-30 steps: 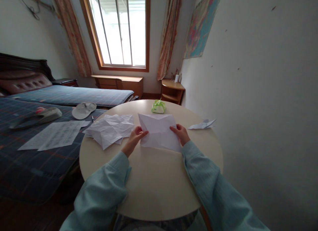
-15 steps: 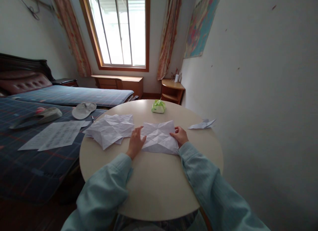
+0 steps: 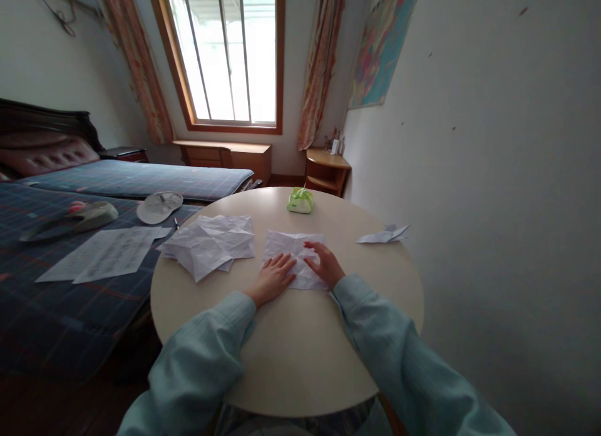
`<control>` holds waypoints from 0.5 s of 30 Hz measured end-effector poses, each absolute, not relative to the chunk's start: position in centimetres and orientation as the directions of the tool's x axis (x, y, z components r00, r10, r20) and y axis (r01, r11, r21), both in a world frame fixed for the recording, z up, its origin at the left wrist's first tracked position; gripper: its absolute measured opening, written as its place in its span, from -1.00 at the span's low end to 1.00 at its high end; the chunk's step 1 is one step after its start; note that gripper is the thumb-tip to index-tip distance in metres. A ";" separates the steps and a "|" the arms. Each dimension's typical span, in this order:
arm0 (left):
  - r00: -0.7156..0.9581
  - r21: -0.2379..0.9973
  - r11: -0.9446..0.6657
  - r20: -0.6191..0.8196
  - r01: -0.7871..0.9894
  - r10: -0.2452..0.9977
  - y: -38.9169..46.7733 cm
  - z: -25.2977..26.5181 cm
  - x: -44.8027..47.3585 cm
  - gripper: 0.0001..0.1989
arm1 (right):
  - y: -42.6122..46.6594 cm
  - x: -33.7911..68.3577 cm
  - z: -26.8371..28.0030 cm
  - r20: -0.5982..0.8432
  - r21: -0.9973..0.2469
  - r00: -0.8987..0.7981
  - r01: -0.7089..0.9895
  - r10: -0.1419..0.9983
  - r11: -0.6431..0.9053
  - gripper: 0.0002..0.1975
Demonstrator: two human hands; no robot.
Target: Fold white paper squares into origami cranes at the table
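A creased sheet of white paper (image 3: 285, 239) lies on the round table (image 3: 300, 342) in front of me. My left hand (image 3: 275, 277) rests on its near left part, palm down, with the fingers stretched out. Over its right part is my right hand (image 3: 325, 264), fingers apart and bent, with nothing held between them. Parts of the sheet are hidden under both hands. To the left sits a stack of creased white papers (image 3: 213, 242). A folded white paper (image 3: 384, 234) lies near the table's right edge.
A green and white tissue pack (image 3: 300, 201) stands at the table's far side. The bed (image 3: 107, 323) adjoins on the left, bearing printed sheets (image 3: 110, 251), a light cap (image 3: 159, 207) and a grey-green object (image 3: 94, 216). A white wall (image 3: 507, 236) rises on the right.
My left hand has moved right onto the paper and flattened there. The right hand has let go of the right edge and shifted left over the sheet, which now lies flatter.
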State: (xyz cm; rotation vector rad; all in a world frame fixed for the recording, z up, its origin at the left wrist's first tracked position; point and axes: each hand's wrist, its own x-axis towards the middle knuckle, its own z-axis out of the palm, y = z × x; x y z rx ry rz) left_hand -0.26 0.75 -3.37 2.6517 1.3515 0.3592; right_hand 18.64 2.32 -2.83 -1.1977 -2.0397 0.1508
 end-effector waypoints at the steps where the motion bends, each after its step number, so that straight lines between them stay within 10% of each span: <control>1: 0.563 0.223 -0.578 0.133 0.785 0.816 0.7 -3.5 -0.1 -0.52 | 2.0 17.9 -3.0 0.509 -0.442 -0.406 0.634 0.759 0.635 -0.62; 6: 0.561 0.186 -0.569 0.100 0.801 0.822 0.4 -3.6 0.3 -0.49 | 1.7 16.3 -3.8 0.281 -0.423 -0.647 0.579 0.709 0.697 -0.53; 15: 0.567 0.191 -0.591 0.171 0.783 0.806 -0.3 -2.3 0.6 -0.56 | 5.3 20.1 -3.6 0.097 -0.132 -0.264 0.952 0.960 0.275 -0.39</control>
